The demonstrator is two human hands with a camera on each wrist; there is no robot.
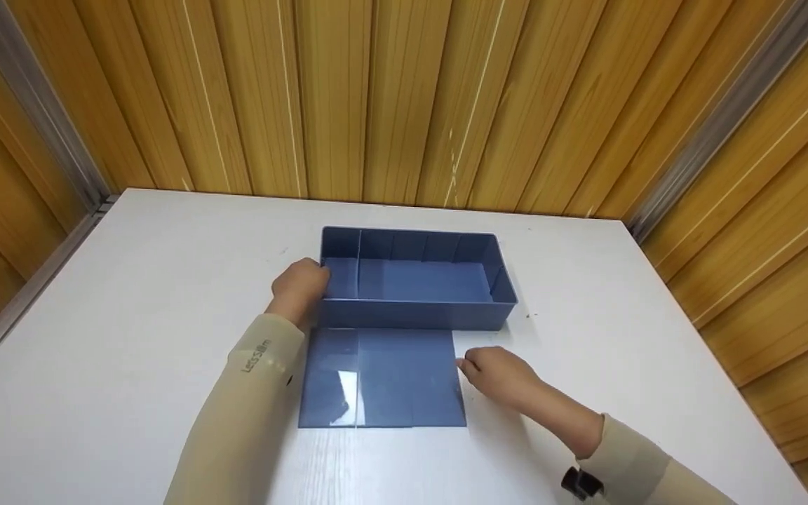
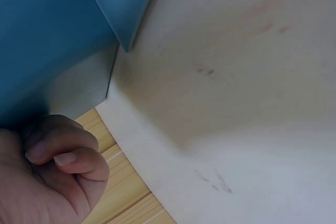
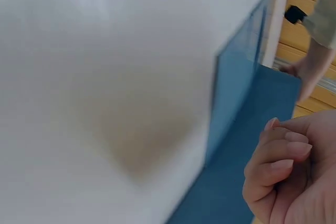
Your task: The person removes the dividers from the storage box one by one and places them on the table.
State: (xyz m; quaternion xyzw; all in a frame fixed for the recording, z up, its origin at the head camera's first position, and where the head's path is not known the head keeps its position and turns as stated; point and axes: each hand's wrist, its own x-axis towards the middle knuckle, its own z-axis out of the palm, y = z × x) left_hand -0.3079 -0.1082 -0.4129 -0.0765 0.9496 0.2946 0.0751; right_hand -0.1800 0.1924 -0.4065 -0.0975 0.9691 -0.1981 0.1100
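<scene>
A blue open-topped storage box (image 1: pixel 418 315) sits on the table, with one upright divider (image 1: pixel 358 266) near its left end. My left hand (image 1: pixel 300 286) grips the box's left wall at the rim; in the left wrist view its fingers (image 2: pixel 79 156) are curled close to the blue side. Flat, glossy blue panels (image 1: pixel 404 382) lie on the table along the box's front. My right hand (image 1: pixel 499 373) is just right of them, its fingers curled in and its fingertips right at the panels' edge. Nothing shows within those fingers (image 3: pixel 273 169) in the right wrist view.
The white tabletop (image 1: pixel 165 280) stretches around the box and panels. Wood-look wall panelling (image 1: pixel 404 105) stands behind the table and at both sides, with metal posts (image 1: pixel 719 112) at the corners. A black wrist device (image 1: pixel 581 482) sits on the right sleeve.
</scene>
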